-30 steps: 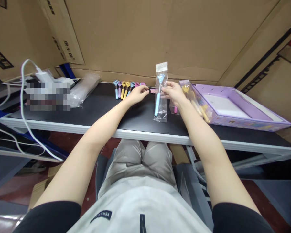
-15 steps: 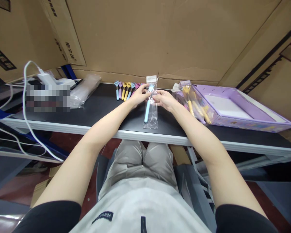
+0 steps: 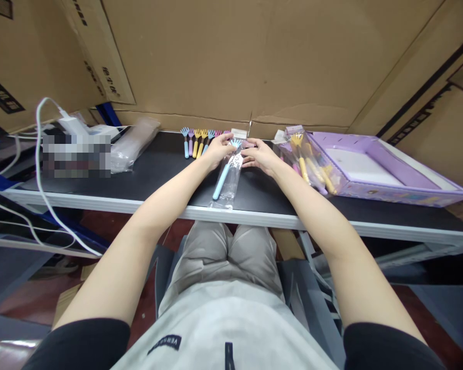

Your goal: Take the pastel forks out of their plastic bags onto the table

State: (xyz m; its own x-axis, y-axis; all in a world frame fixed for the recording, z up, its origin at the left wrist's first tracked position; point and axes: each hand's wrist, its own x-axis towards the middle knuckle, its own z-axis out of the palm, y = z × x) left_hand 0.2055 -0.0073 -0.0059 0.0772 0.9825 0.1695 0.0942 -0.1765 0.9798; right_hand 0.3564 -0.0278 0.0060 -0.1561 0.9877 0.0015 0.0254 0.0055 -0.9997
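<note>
A clear plastic bag [image 3: 227, 177] with a light-blue fork-shaped stick inside lies tilted on the black table [image 3: 165, 172], its lower end near the front edge. My left hand [image 3: 218, 149] pinches the bag's top from the left. My right hand [image 3: 259, 155] grips the same top end from the right, fingers pressed on the white header card. Behind my left hand a row of several coloured forks [image 3: 198, 141] lies against the cardboard wall.
Bagged yellow and pink forks [image 3: 310, 164] lean on a shallow purple box [image 3: 374, 172] at the right. A heap of clear bags [image 3: 133, 144] and a white charger with cables [image 3: 67, 123] sit at the left. Cardboard boxes wall the back.
The bag stood upright in my right hand a second ago; both hands have since brought it down, and it now lies slanted on the table with its top between my fingers.
</note>
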